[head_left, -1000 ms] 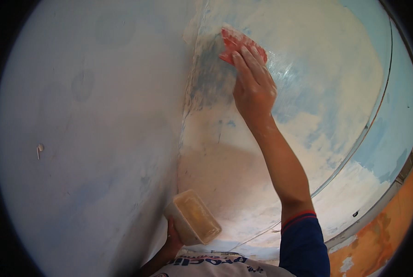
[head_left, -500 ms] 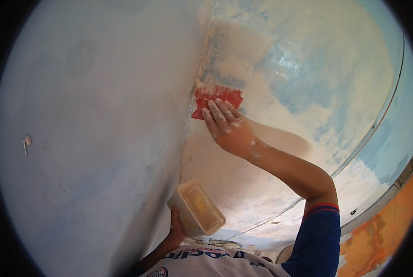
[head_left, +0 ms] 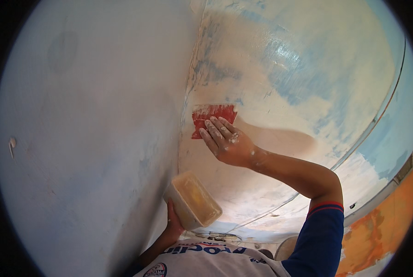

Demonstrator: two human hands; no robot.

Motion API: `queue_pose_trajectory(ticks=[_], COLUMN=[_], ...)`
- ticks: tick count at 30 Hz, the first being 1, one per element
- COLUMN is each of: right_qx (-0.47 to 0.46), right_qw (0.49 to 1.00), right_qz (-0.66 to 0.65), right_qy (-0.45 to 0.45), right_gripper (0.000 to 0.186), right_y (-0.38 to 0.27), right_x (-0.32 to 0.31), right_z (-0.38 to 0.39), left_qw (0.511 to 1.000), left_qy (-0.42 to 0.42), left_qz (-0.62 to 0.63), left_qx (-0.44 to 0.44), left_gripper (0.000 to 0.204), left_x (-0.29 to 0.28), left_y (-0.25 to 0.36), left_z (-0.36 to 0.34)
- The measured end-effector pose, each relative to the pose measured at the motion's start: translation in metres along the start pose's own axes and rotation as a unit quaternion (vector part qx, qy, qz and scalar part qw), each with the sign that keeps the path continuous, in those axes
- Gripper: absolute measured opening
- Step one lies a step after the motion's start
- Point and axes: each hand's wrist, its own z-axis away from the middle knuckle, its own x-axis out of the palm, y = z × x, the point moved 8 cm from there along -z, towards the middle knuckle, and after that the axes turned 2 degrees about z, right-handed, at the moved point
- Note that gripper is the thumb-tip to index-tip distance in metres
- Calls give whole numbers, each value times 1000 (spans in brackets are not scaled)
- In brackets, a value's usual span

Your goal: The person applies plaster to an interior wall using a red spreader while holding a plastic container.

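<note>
My right hand (head_left: 229, 144), smeared with white filler, presses a flat red putty spreader (head_left: 214, 114) against the wall (head_left: 257, 87) close to the inner corner. The fingers lie along the spreader's face, and the thumb is hidden. Streaks of pale filler coat the spreader's far edge. Lower down, my left hand (head_left: 173, 220) grips the side of a rectangular plastic tub (head_left: 195, 198) tilted toward me. Pale, yellowish residue shows inside the tub.
On the left a greyish-blue wall (head_left: 86, 124) meets the patchy cream-and-blue wall at the corner. A small white hook-like fitting (head_left: 12, 147) sticks out of it. A cable (head_left: 374, 122) runs along the right, beyond which lies an orange patch (head_left: 377, 237).
My right hand has drawn the spreader down the wall, and the filler above it looks smoother and more spread. The tub in my left hand has shifted slightly up and left in the view.
</note>
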Motion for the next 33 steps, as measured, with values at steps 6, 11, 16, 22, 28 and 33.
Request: queue_pose_trajectory(ticks=[6,11,16,22,28,33], right_qx=[131,52,-12,146,-70,-6], right_qw=[965,991,999,936,991,999], right_qz=[117,122,-44,194,114,11], right_qy=[196,-3,-9,257,26,43], right_gripper=[43,42,35,37,34,37], right_y=[152,77,-6,185,36,33], right_x=[-86,25,-20,-108,27,-42], right_z=[-60,-11,-13,-89,-24,-64], left_qw=[999,999,998,996,997,999], left_qy=[44,47,58,83,68,23], left_qz=[-2,8,-4,-9,-1,26], left_qx=[-14,-26,-16,-6,-24,-4], left_gripper=[81,80,79,79,81,81], left_x=[-13,-21,-15,-34,-33,-38], left_y=[-2,-8,-5,-5,-13,-7], left_z=[3,0,-2,2,-2,-13])
